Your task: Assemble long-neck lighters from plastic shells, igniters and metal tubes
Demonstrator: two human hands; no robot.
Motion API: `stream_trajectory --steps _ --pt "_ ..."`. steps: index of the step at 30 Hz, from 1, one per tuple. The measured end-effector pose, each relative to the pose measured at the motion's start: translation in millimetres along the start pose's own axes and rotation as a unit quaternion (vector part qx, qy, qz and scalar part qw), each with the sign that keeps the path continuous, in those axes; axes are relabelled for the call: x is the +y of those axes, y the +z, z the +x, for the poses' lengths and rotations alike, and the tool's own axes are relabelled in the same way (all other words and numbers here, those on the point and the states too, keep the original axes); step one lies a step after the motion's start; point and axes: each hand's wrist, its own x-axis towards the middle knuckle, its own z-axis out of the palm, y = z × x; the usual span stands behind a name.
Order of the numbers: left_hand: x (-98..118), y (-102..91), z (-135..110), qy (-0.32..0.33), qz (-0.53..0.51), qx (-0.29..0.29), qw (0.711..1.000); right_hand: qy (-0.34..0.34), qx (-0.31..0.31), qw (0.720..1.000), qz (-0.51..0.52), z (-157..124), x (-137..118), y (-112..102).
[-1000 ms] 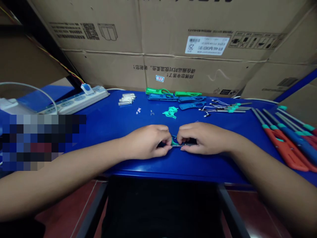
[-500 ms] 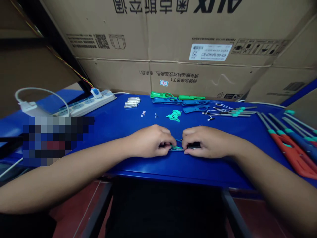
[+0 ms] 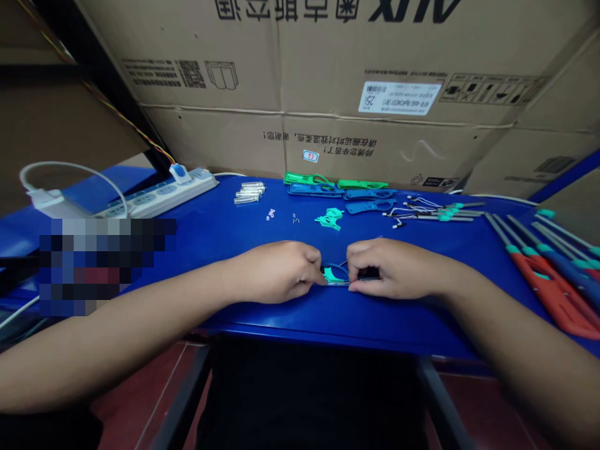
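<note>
Between my two hands a blue lighter casing half (image 3: 344, 269) lies low over the table, partly covered by my fingers. A teal trigger (image 3: 334, 275) shows inside its loop. My left hand (image 3: 290, 273) is closed at the casing's left end, fingertips bent down on it beside the trigger. At the other end my right hand (image 3: 391, 269) pinches the casing between thumb and fingers; a thin dark-and-metal part under that palm is mostly hidden.
Beyond my hands lie loose teal triggers (image 3: 330, 218), blue and green casing halves (image 3: 314, 189), clear fuel tanks (image 3: 249, 192) and wired metal rods (image 3: 450, 214). Finished-looking orange lighters (image 3: 555, 290) rest at right. A power strip (image 3: 164, 195) stands left; a cardboard box (image 3: 319, 75) walls the back.
My left hand has shifted slightly left, and its fingers have come off the trigger, which shows more fully in the casing. My right hand stays nearly still.
</note>
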Motion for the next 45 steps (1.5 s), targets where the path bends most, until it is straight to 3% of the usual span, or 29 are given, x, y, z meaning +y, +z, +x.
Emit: stream_trajectory --steps 9,13,15,17,18,20,22,26,32,37,41,45 --pt "0 1.7 1 0.038 0.02 0.021 0.999 -0.019 0.003 1.0 -0.024 0 2 0" --pt "-19 -12.0 -2 0.031 -0.066 0.04 0.997 -0.016 0.007 0.999 -0.043 -1 0 -2" --pt "-42 -23.8 -9 -0.05 -0.089 0.098 0.99 -0.01 0.01 0.999 -0.047 -2 -1 -3" --pt "-72 -34.4 -20 -0.227 -0.031 0.148 0.962 -0.001 0.023 0.999 -0.045 -1 -2 -5" --pt "-87 -38.2 -26 -0.322 0.012 0.167 0.932 0.002 0.036 0.999 -0.041 1 -3 -5" --pt "-112 -41.7 -36 -0.454 0.089 0.159 0.872 0.009 0.082 0.996 -0.038 6 -4 -7" --pt "-127 -40.8 -42 -0.504 0.135 0.109 0.846 0.025 0.135 0.989 -0.052 14 -4 -10" --pt "-134 -35.3 -42 -0.523 0.139 0.079 0.838 0.053 0.16 0.979 -0.112 39 0 -16" --pt "-134 -37.5 -43 -0.532 0.116 0.051 0.837 -0.01 0.075 0.961 -0.265 104 5 -22" --pt "-134 -40.3 -44 -0.538 0.095 0.034 0.837 -0.05 0.048 0.946 -0.317 150 -8 -17" --pt "-135 -39.7 -44 -0.537 0.081 0.051 0.838 -0.037 0.036 0.935 -0.352 166 -19 -12" --pt "-135 -40.3 -46 -0.52 0.066 0.106 0.845 -0.025 0.029 0.935 -0.353 177 -24 -11"
